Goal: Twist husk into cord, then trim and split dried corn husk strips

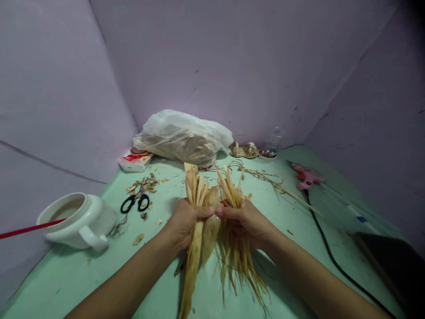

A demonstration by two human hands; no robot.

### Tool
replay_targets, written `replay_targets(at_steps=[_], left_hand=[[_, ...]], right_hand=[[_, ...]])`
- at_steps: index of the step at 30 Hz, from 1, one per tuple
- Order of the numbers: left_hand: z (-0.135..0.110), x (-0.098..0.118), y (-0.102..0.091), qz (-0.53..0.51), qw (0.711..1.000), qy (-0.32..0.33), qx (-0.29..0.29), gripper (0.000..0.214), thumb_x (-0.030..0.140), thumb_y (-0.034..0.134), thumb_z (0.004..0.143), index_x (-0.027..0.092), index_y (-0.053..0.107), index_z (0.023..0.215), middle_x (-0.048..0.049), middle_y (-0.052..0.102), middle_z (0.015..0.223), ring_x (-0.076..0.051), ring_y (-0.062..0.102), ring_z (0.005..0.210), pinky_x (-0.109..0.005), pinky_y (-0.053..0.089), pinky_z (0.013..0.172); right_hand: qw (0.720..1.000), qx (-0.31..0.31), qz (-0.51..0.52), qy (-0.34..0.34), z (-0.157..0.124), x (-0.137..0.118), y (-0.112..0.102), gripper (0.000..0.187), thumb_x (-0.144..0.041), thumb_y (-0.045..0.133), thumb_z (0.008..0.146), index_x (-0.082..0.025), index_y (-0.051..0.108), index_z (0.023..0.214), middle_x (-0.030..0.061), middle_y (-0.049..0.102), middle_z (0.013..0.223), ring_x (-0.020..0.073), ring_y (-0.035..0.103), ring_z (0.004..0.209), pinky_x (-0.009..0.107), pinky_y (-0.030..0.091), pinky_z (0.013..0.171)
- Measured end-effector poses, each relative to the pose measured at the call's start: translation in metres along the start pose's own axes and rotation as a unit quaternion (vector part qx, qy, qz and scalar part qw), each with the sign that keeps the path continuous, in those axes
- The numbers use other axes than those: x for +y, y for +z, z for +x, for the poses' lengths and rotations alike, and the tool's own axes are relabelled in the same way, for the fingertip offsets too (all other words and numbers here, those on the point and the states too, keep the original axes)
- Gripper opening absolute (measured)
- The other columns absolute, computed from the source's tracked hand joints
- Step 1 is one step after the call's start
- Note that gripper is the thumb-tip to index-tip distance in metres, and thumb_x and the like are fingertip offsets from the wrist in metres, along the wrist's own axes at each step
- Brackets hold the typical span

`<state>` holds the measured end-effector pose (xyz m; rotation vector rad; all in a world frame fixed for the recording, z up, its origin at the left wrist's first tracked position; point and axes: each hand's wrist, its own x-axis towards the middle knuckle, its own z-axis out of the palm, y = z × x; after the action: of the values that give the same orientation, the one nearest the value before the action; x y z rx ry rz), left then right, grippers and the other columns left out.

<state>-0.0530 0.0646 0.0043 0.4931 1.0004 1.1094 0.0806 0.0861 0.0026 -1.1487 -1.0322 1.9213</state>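
Dried corn husks [210, 235] are gripped between my two hands in the middle of the view. My left hand [186, 221] is closed round a bunch with a long, broad strip hanging down toward me. Closed on a second bunch, my right hand [244, 219] has many thin shredded strands [241, 261] trailing below it. Both thumbs nearly meet over a wide husk piece between the bunches. The fingers under the husks are mostly hidden.
Black-handled scissors [135, 201] lie among husk scraps on the green table [159, 274]. A white ceramic pot [81, 221] with a red stick is at left. Behind stands a plastic bag [186, 137]. A pink glue gun [307, 175], its black cord and a dark flat object [388, 261] are right.
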Motion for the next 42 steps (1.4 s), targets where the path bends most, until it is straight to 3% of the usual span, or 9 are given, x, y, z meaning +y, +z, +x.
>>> replay_targets(at_steps=[8,12,20,23,26,28,33,38,42], left_hand=[[0.003,-0.004,-0.002,0.01,0.999,0.005,0.04,0.033,0.005,0.068,0.049,0.004,0.063,0.082,-0.0116,0.067,0.065,-0.024,0.062,0.056,-0.039,0.051,0.061],[0.001,-0.005,-0.001,0.012,0.999,0.005,0.044,0.033,0.004,0.068,0.048,0.004,0.063,0.081,-0.0085,0.065,0.06,-0.023,0.062,0.054,-0.04,0.05,0.06],[0.0,-0.001,0.0,-0.014,0.999,-0.026,0.026,0.03,0.002,0.068,0.046,0.005,0.063,0.075,-0.0068,0.063,0.058,-0.02,0.06,0.051,-0.037,0.05,0.06],[0.0,0.002,-0.001,-0.006,1.0,-0.021,0.004,0.026,0.003,0.067,0.049,0.005,0.063,0.075,-0.0071,0.064,0.058,-0.019,0.06,0.053,-0.035,0.05,0.06],[0.005,0.002,-0.005,0.001,0.999,-0.02,-0.03,0.022,0.002,0.065,0.052,0.005,0.063,0.073,-0.008,0.064,0.06,-0.019,0.061,0.054,-0.032,0.05,0.057],[0.009,0.002,-0.009,0.006,1.0,-0.023,-0.001,0.019,0.001,0.064,0.052,0.005,0.063,0.071,-0.0064,0.063,0.057,-0.016,0.058,0.048,-0.028,0.049,0.052],[0.013,0.004,-0.017,-0.002,0.996,-0.079,0.05,0.016,0.004,0.062,0.056,0.007,0.06,0.072,-0.0058,0.061,0.052,-0.022,0.061,0.051,-0.036,0.051,0.055],[0.011,0.005,-0.016,-0.015,0.996,-0.081,0.032,0.018,0.004,0.063,0.055,0.007,0.061,0.073,-0.0062,0.062,0.054,-0.022,0.061,0.052,-0.038,0.051,0.06],[0.011,0.003,-0.015,-0.013,0.997,-0.068,0.03,0.017,0.005,0.067,0.054,0.008,0.06,0.069,-0.004,0.06,0.052,-0.017,0.057,0.047,-0.033,0.049,0.056]], right_hand=[[0.999,0.012,-0.033,0.01,0.001,0.0,-0.002,0.017,-0.017,0.064,0.053,-0.016,0.047,0.055,-0.0074,0.041,0.041,0.0017,0.027,0.032,0.017,0.014,0.032],[0.999,0.022,-0.035,0.001,0.002,0.002,0.001,0.011,-0.014,0.058,0.053,-0.015,0.048,0.056,-0.0061,0.044,0.041,0.0032,0.032,0.034,0.018,0.019,0.034],[0.999,0.001,-0.02,0.045,0.005,0.005,-0.007,0.017,-0.016,0.052,0.051,-0.017,0.036,0.049,-0.0096,0.028,0.037,0.0009,0.016,0.032,0.017,0.008,0.033],[0.999,-0.001,-0.012,0.034,0.006,0.0,-0.01,0.013,-0.017,0.054,0.051,-0.016,0.041,0.05,-0.0088,0.029,0.038,0.0011,0.016,0.034,0.017,0.006,0.034],[1.0,0.005,0.023,0.019,0.005,-0.01,-0.013,0.006,-0.017,0.051,0.049,-0.013,0.05,0.053,-0.0017,0.045,0.049,0.0031,0.028,0.039,0.017,0.012,0.034],[0.997,0.003,0.071,-0.002,0.002,-0.022,-0.018,0.008,-0.017,0.047,0.048,-0.013,0.051,0.053,0.003,0.052,0.059,0.0062,0.037,0.045,0.018,0.022,0.036],[0.99,0.007,0.139,-0.026,-0.013,-0.056,-0.038,0.004,-0.019,0.043,0.047,-0.019,0.043,0.051,0.0004,0.041,0.049,0.011,0.041,0.049,0.025,0.039,0.049],[0.996,-0.038,0.084,-0.009,-0.021,-0.068,-0.043,0.009,-0.02,0.044,0.049,-0.021,0.04,0.057,-0.0073,0.018,0.046,0.0049,0.012,0.037,0.019,0.016,0.033],[0.99,-0.054,0.123,0.047,-0.009,-0.045,-0.03,0.013,-0.018,0.046,0.051,-0.02,0.036,0.058,-0.0078,0.017,0.047,0.004,0.01,0.038,0.016,0.007,0.033]])
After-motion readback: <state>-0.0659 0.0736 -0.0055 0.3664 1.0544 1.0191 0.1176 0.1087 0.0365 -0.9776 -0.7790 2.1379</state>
